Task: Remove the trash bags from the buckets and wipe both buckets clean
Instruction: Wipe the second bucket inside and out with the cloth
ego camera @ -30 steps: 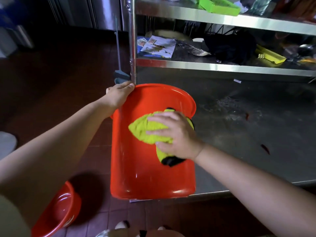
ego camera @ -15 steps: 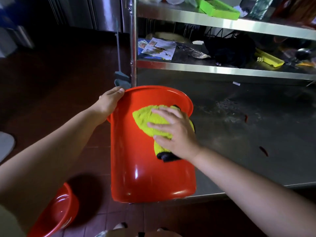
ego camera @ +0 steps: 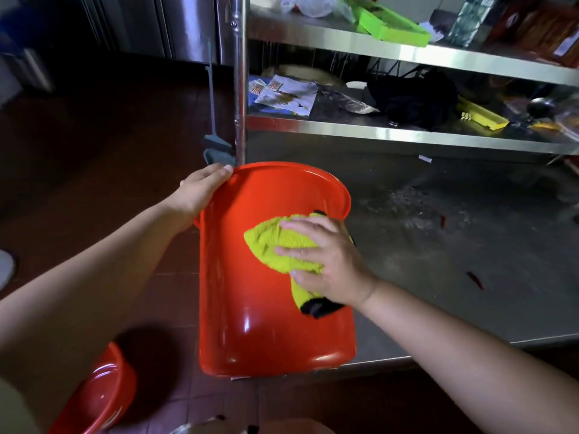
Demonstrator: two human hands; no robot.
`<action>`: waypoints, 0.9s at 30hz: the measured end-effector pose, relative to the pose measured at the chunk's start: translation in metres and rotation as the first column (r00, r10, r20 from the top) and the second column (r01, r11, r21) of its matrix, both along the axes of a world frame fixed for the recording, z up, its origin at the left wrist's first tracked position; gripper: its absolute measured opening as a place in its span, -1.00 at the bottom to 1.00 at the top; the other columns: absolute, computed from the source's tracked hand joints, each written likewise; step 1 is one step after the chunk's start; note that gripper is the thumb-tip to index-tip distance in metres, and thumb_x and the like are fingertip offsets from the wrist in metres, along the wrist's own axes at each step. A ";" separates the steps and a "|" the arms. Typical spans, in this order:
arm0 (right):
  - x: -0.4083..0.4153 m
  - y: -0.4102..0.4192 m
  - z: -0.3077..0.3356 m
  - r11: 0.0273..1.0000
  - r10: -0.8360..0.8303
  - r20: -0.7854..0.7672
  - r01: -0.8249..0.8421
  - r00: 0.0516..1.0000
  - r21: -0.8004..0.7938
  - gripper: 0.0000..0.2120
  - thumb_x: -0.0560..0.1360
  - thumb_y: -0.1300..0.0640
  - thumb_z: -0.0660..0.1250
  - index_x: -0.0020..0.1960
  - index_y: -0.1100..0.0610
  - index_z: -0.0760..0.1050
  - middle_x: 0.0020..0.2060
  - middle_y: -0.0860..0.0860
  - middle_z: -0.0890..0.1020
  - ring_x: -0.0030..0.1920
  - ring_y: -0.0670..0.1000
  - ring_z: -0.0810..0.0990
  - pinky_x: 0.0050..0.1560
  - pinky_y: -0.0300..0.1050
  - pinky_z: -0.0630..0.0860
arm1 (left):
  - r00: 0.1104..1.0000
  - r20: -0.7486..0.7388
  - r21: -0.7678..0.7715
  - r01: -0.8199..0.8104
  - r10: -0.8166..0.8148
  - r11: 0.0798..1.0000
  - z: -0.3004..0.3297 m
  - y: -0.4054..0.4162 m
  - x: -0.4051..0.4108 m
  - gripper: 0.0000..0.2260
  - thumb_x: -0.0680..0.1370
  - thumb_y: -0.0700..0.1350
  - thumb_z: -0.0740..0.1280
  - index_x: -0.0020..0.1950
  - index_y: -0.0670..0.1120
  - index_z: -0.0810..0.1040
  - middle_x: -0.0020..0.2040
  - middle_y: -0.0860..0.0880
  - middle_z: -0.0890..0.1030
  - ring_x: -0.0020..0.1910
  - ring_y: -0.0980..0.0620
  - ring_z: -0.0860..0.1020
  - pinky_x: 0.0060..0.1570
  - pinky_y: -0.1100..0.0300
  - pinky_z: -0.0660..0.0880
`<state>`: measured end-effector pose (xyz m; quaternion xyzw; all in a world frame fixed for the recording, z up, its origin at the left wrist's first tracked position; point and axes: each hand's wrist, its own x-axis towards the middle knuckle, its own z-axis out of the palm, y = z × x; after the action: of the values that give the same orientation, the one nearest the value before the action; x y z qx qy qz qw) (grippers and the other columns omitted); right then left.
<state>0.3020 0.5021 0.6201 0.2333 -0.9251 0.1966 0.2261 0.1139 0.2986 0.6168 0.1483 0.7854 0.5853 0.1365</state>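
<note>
Head: bucket [ego camera: 250, 308] tipped (rim away).

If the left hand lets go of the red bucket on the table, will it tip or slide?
Probably it slides or rolls: the bucket lies tilted at the steel table's edge, steadied by the left hand. Its glossy plastic looks slippery and light, and the right hand presses a cloth against it.

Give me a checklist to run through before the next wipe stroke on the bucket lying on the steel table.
1. Red plastic bucket steadied: left hand holds its rim. Ok.
2. Yellow-green microfibre cloth against the bucket's outer wall under the right hand. Ok.
3. Trash bag off this bucket: none visible on the rim. Ok.
4. Bucket supported by the stainless steel table: its base overhangs the front edge. Not ok.
5. Inside wiped: interior hidden. Cannot tell.
6. Second red bucket on the floor wiped: cannot tell.
</note>
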 end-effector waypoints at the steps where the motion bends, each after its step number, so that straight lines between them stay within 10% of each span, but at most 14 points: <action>1: -0.012 0.002 0.003 1.000 -0.018 0.002 0.018 1.000 0.003 -0.71 0.42 -0.03 0.29 0.04 0.03 0.67 0.21 0.05 0.57 0.19 0.12 0.50 0.18 0.16 0.39 | 1.000 0.003 0.005 -0.001 0.001 1.000 0.001 0.000 0.001 -0.81 0.41 0.25 0.23 -0.23 0.25 0.60 -0.15 0.28 0.53 0.09 0.19 0.46 0.45 -0.03 0.14; 9: -0.093 0.008 0.025 0.965 -0.222 0.089 0.232 0.971 -0.120 -0.75 0.41 0.12 0.42 0.09 0.03 0.65 0.23 -0.04 0.56 0.20 0.08 0.45 0.24 0.17 0.36 | 0.999 0.011 0.008 -0.043 0.043 0.999 -0.008 -0.010 -0.002 -0.82 0.56 0.15 0.23 -0.12 0.11 0.54 -0.15 0.13 0.55 -0.16 0.20 0.51 -0.23 0.45 0.46; 13: -0.072 -0.006 0.020 0.961 -0.249 0.090 0.258 0.964 -0.101 -0.72 0.40 0.01 0.38 0.10 -0.07 0.63 0.29 -0.11 0.51 0.31 0.02 0.38 0.28 0.19 0.29 | 0.983 -0.135 -0.149 -0.142 0.123 0.979 0.003 0.002 -0.001 -0.68 0.50 0.18 0.13 -0.03 0.01 0.56 -0.02 -0.13 0.60 0.04 -0.12 0.54 0.12 -0.01 0.47; 18: -0.012 -0.015 0.013 0.993 -0.114 0.044 0.112 0.992 0.039 -0.74 0.37 0.03 0.42 0.05 -0.01 0.67 0.26 0.00 0.55 0.28 0.09 0.46 0.26 0.15 0.34 | 0.921 -0.384 -0.323 -0.071 -0.062 0.944 0.032 0.054 0.015 -0.68 0.54 0.21 0.14 0.10 0.08 0.56 0.05 -0.05 0.62 0.12 -0.11 0.52 0.18 0.01 0.40; 27: 0.051 -0.010 -0.014 0.984 0.156 0.088 -0.163 0.984 0.074 -0.73 0.39 -0.03 0.33 0.05 -0.07 0.66 0.25 -0.06 0.54 0.30 0.00 0.44 0.19 0.15 0.36 | 0.978 -0.206 -0.275 -0.034 -0.024 0.961 0.024 0.049 0.003 -0.65 0.47 0.29 0.16 0.05 0.12 0.55 0.10 -0.03 0.62 0.16 -0.03 0.52 0.26 0.00 0.41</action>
<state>0.3527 0.4920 0.6058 0.3074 -0.9192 0.1858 0.1617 0.1169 0.3471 0.6403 0.1859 0.8698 0.4514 0.0717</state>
